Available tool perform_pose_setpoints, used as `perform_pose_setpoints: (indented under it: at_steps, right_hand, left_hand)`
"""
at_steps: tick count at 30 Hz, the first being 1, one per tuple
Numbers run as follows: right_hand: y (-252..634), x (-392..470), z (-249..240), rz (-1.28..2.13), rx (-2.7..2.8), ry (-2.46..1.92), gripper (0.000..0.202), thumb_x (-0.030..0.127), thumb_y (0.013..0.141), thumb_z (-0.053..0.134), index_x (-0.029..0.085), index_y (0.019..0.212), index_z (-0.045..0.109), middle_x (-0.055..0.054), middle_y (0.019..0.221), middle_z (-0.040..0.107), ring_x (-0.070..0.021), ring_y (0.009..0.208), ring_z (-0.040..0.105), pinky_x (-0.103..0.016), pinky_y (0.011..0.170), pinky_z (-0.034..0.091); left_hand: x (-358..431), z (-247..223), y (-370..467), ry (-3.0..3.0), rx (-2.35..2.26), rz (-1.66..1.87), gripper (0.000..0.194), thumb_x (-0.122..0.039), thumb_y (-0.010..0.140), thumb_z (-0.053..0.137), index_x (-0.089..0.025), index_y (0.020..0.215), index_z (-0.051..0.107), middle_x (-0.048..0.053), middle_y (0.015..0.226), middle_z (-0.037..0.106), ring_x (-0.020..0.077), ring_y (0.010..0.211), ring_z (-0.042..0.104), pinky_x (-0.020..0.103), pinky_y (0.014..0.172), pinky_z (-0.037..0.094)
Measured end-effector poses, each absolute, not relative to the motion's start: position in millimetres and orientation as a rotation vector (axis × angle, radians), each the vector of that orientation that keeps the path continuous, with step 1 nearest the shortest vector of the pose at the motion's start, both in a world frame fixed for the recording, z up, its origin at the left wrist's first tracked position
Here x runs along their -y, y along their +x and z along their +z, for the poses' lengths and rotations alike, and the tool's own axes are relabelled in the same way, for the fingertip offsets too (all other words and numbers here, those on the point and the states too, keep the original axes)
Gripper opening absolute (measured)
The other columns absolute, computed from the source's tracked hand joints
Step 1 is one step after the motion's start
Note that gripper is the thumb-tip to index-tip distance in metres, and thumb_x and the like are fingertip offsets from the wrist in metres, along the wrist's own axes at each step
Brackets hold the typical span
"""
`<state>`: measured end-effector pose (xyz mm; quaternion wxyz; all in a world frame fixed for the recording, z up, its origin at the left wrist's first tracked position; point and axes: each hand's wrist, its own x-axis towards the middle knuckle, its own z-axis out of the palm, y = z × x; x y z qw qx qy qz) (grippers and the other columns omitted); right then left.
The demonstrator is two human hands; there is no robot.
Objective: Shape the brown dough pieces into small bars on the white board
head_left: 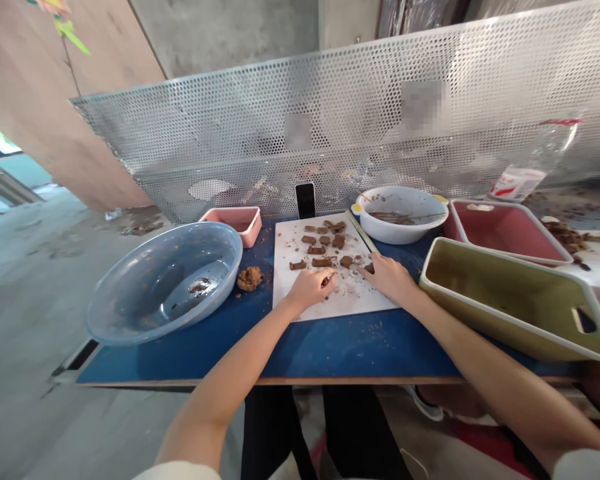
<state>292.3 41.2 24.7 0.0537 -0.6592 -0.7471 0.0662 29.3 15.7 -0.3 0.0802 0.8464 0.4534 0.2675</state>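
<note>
On a white board (pixel 300 300) lie several brown molded pieces (pixel 323 263), with crumbs scattered among them. My left hand (pixel 311 288) rests at the board's lower middle, its fingers curled round a small brown piece (pixel 326 281). To its right, my right hand (pixel 386 275) reaches onto the board's right part, fingers close to a dark brown bit (pixel 369 268); whether it grips that bit is unclear. A brown lump (pixel 250 279) sits on the blue table left of the board.
A large blue basin (pixel 125 293) stands left, a small pink box (pixel 253 227) behind it. A phone (pixel 306 201) leans at the back. Rightward are a white basin (pixel 403 235), pink bin (pixel 510 233), green bin (pixel 510 313) and bottle (pixel 535 160). A perforated metal screen (pixel 240 113) stands behind.
</note>
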Motion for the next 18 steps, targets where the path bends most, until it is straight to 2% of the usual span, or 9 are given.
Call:
perform_pose_setpoints:
  at_steps: [3,13,18]
  right_hand:
    - [292,-42,26,0.22,2.273,-2.018,0.049,0.057,0.112,0.058,0.016,0.138,0.066,-0.021,0.123,0.082,-0.0367,0.115,0.08,-0.039,0.088,0.055]
    - [294,-30,18,0.209,2.162,-1.913,0.034,0.041,0.106,0.064,0.017,0.13,0.069,-0.016,0.108,0.085,-0.0313,0.099,0.081,-0.036,0.08,0.053]
    - [303,10,-7,0.282,1.923,-1.61,0.028,0.044,0.102,0.065,0.022,0.117,0.071,-0.009,0.104,0.084,-0.0275,0.094,0.08,-0.036,0.084,0.057]
  left_hand:
    - [-15,0,29,2.525,-1.346,0.838,0.038,-0.037,0.112,0.053,-0.017,0.129,0.08,-0.001,0.065,0.07,0.0186,0.064,0.069,0.027,0.069,0.047]
    - [-11,0,27,2.508,-1.373,0.843,0.04,-0.038,0.112,0.049,-0.018,0.127,0.08,-0.002,0.059,0.064,0.0174,0.055,0.061,0.027,0.063,0.044]
    - [-11,-1,26,2.509,-1.368,0.853,0.037,-0.035,0.111,0.05,-0.018,0.126,0.079,-0.003,0.059,0.062,0.0171,0.053,0.058,0.027,0.064,0.044]
